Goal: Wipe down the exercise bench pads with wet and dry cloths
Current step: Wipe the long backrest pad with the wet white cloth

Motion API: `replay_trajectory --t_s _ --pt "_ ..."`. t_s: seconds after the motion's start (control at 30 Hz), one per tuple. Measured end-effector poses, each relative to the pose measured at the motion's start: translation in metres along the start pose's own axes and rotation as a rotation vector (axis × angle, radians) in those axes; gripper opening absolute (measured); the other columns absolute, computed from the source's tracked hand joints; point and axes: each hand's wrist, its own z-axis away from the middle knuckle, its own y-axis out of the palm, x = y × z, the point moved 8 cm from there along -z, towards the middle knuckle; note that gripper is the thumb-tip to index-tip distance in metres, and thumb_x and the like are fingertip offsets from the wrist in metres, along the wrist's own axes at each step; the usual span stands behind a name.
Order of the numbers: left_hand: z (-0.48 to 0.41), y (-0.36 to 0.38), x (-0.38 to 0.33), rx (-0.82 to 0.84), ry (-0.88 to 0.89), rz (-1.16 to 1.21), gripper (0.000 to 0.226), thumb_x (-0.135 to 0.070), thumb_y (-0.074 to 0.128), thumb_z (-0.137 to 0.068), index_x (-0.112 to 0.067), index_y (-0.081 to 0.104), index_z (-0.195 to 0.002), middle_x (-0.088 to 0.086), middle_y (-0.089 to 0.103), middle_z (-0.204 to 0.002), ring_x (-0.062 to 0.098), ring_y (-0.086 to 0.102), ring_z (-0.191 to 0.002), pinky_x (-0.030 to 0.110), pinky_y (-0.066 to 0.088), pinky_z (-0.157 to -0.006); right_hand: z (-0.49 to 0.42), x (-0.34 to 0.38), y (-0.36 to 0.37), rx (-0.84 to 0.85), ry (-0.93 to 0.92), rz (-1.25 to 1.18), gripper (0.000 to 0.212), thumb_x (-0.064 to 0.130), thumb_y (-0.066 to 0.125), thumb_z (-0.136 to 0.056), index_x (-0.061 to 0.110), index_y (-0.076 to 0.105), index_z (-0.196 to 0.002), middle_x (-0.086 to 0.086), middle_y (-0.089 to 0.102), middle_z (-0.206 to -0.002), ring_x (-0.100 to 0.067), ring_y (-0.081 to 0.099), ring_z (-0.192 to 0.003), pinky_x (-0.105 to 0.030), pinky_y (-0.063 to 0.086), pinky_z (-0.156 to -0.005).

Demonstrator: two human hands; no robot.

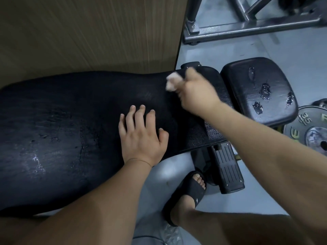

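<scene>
Filling the left, long pad [62,129]: black and scuffed, stretched across the view below a wood panel [79,32].
Left hand [141,137]: palm down on the long pad close to its near edge, fingers spread and only slightly bent; grip open, holding nothing.
Sandalled foot [189,190]: on the grey floor [265,197] below the long pad's right end.
Cloth [172,83]: small pale wad, blurred, against the far right end of the long pad, sticking out of the fist.
Right hand [196,92]: blurred, over the right end of the long pad; grip closed tight round the cloth.
Seat pad [256,89]: separate black cushion just right of the long pad across a narrow gap, with torn patches on its surface.
Steel frame [247,25]: on the floor at top right, well apart from the pads.
Weight plate [311,131]: at the right edge beside the seat pad, marked 35.
</scene>
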Motion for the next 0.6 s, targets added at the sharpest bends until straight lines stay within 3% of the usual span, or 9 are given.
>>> replay_trajectory --t_s 0.1,0.13,0.2,0.3,0.33,0.4,0.47,0.53,0.6 --pt "0.001 0.001 -0.001 0.002 0.001 0.001 0.055 -0.041 0.047 -0.087 -0.016 0.055 -0.135 0.011 0.048 -0.148 0.035 0.032 -0.147 0.058 0.019 -0.121 -0.014 -0.050 -0.010 -0.030 0.355 0.058 0.043 0.010 0.055 -0.088 0.019 0.058 -0.130 -0.016 0.047 -0.120 -0.036 0.055 -0.092 -0.036 0.039 -0.072" --pt "0.000 0.001 -0.001 -0.001 0.001 -0.001 0.055 -0.041 0.047 -0.087 -0.016 0.055 -0.135 0.011 0.048 -0.148 0.035 0.032 -0.147 0.057 0.019 -0.121 -0.016 -0.043 -0.011 -0.025 0.373 0.060 0.041 0.009 0.055 -0.087 0.017 0.059 -0.127 -0.016 0.046 -0.122 -0.036 0.055 -0.096 -0.036 0.040 -0.074" --pt "0.000 0.001 0.000 -0.005 -0.002 0.001 0.056 -0.040 0.048 -0.086 -0.016 0.056 -0.135 0.011 0.048 -0.148 0.035 0.033 -0.146 0.057 0.020 -0.121 -0.019 0.000 -0.005 -0.005 0.220 -0.008 0.041 0.011 0.057 -0.086 0.019 0.060 -0.126 -0.014 0.046 -0.124 -0.035 0.053 -0.103 -0.036 0.044 -0.077" --pt "0.001 0.001 0.000 -0.004 -0.003 -0.004 0.055 -0.040 0.048 -0.086 -0.016 0.055 -0.135 0.012 0.048 -0.148 0.034 0.032 -0.147 0.057 0.020 -0.121 -0.011 0.039 0.004 0.040 -0.079 -0.079 0.048 0.013 0.057 -0.091 0.025 0.055 -0.137 -0.012 0.044 -0.113 -0.027 0.044 -0.092 -0.038 0.042 -0.068" --pt "0.001 0.001 0.000 -0.005 -0.003 -0.002 0.055 -0.040 0.048 -0.086 -0.015 0.055 -0.135 0.012 0.048 -0.148 0.034 0.033 -0.147 0.057 0.020 -0.121 -0.014 0.028 0.001 0.028 -0.081 -0.067 0.050 0.014 0.057 -0.093 0.029 0.055 -0.140 -0.011 0.044 -0.111 -0.027 0.045 -0.092 -0.038 0.043 -0.069" --pt "0.001 0.001 0.000 -0.003 -0.006 0.006 0.054 -0.040 0.047 -0.087 -0.016 0.056 -0.135 0.011 0.048 -0.148 0.034 0.033 -0.147 0.057 0.020 -0.121 -0.024 -0.014 -0.005 -0.017 0.108 0.030 0.051 0.015 0.056 -0.092 0.033 0.057 -0.140 -0.011 0.047 -0.114 -0.033 0.050 -0.104 -0.038 0.044 -0.077" --pt "0.000 0.002 -0.001 0.004 -0.008 0.004 0.054 -0.041 0.047 -0.087 -0.016 0.055 -0.135 0.011 0.048 -0.148 0.034 0.032 -0.147 0.057 0.020 -0.121 -0.030 -0.042 -0.013 -0.052 0.314 0.146 0.044 0.013 0.054 -0.091 0.025 0.063 -0.133 -0.012 0.050 -0.120 -0.036 0.049 -0.114 -0.037 0.038 -0.080" --pt "0.000 0.002 -0.001 0.005 -0.006 0.001 0.055 -0.041 0.048 -0.087 -0.016 0.055 -0.135 0.011 0.048 -0.148 0.034 0.032 -0.147 0.057 0.020 -0.121 -0.035 -0.018 -0.015 -0.068 0.255 0.154 0.041 0.012 0.054 -0.089 0.018 0.066 -0.128 -0.010 0.053 -0.123 -0.035 0.048 -0.116 -0.038 0.038 -0.081" --pt "0.000 0.002 -0.001 -0.002 -0.003 -0.001 0.055 -0.040 0.049 -0.086 -0.015 0.055 -0.135 0.012 0.048 -0.148 0.034 0.032 -0.146 0.058 0.021 -0.121 -0.030 0.028 -0.008 -0.059 0.015 0.132 0.042 0.011 0.057 -0.088 0.017 0.065 -0.129 -0.009 0.055 -0.118 -0.033 0.049 -0.109 -0.038 0.037 -0.079"
